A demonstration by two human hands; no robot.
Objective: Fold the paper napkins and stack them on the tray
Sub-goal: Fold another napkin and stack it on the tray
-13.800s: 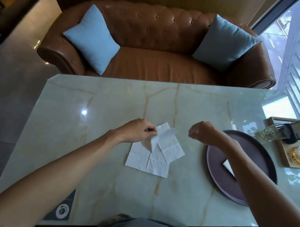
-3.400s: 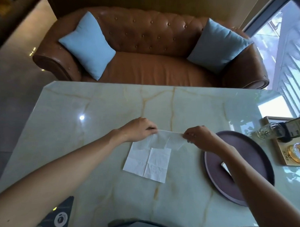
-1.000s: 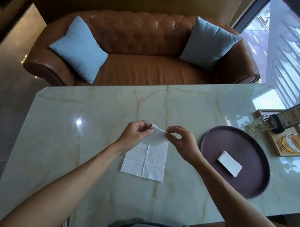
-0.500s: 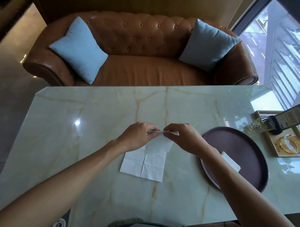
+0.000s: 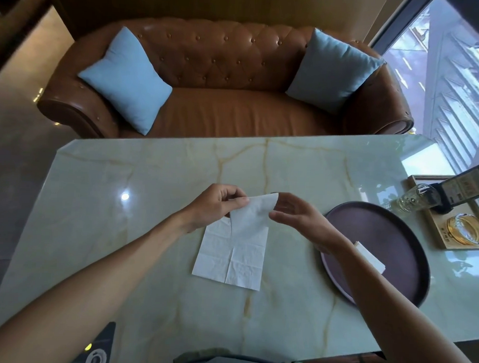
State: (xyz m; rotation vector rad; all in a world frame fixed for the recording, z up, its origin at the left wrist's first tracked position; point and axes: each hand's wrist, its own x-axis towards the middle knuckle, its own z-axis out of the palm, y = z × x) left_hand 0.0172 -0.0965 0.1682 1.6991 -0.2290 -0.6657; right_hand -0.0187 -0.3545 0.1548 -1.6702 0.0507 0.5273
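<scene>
While both hands, left hand (image 5: pixel 214 207) and right hand (image 5: pixel 299 218), pinch the white paper napkin (image 5: pixel 252 213), its edges should align before creasing against the counter (image 5: pixel 151 178).

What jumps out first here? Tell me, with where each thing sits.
Both hands, left hand and right hand, pinch a white napkin above a flat napkin at the marble table's centre. Right of them, a dark round tray holds a folded napkin.

Brown tufted sofa (image 5: pixel 231 80) with blue cushions (image 5: pixel 126 79) beside window (image 5: pixel 448 66).
</scene>
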